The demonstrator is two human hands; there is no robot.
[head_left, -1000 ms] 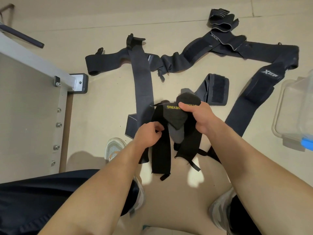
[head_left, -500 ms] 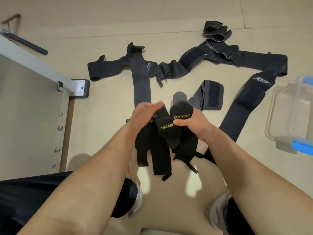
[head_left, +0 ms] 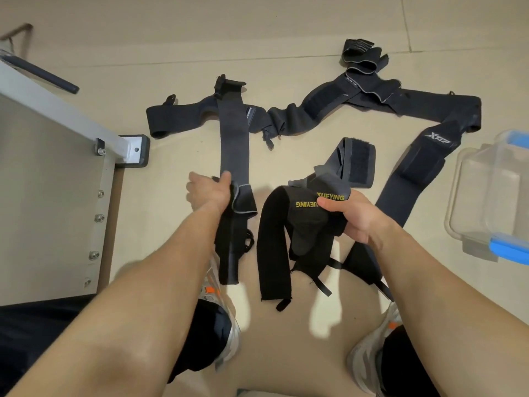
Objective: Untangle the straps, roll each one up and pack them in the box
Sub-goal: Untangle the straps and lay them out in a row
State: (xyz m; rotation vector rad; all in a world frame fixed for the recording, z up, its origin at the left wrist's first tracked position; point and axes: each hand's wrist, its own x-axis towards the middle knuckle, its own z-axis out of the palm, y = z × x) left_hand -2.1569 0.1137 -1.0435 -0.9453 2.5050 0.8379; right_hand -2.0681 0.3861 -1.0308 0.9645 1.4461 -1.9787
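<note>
My right hand grips a bunch of black straps with yellow XUEYING lettering; their ends hang down toward the floor. My left hand grips a separate black strap that hangs below it, beside a long grey strap running away across the floor. More dark straps lie tangled on the floor: one at upper left, a long XTEP one at right, and a folded Velcro piece. The clear plastic box with blue latches stands at the right edge.
A metal cabinet or table frame with a footed leg fills the left side. My shoes and legs are below the hands. Beige floor surrounds the straps.
My hands, together on the bundle before, have drawn apart. The left hand has pulled one black strap out to the left while the right keeps the XUEYING straps.
</note>
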